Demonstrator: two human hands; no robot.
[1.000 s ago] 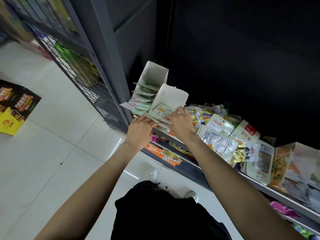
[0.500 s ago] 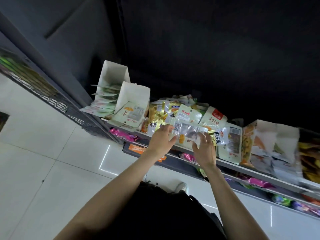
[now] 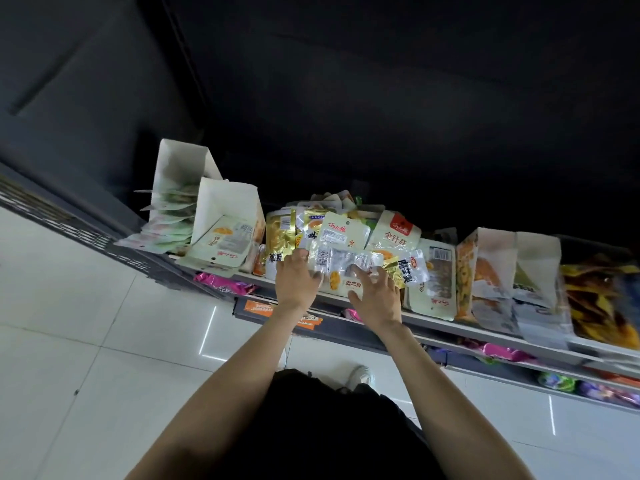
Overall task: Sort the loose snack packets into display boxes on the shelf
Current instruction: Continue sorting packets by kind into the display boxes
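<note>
Both hands at the loose pile on the shelf [image 3: 460,329]. Left hand [image 3: 297,283] grips the left end of a clear silvery packet [image 3: 343,263], fingers curled over its edge, thumb side under it. Right hand [image 3: 375,296] has fingers spread fairly wide, tips touching the packet's right half; whether it pinches or only touches, cannot tell. Packet lies flat across the pile, between both hands. White display box [image 3: 225,230], one packet inside, sits left of the left fingers; a second white box [image 3: 180,188] behind it holds green packets.
</note>
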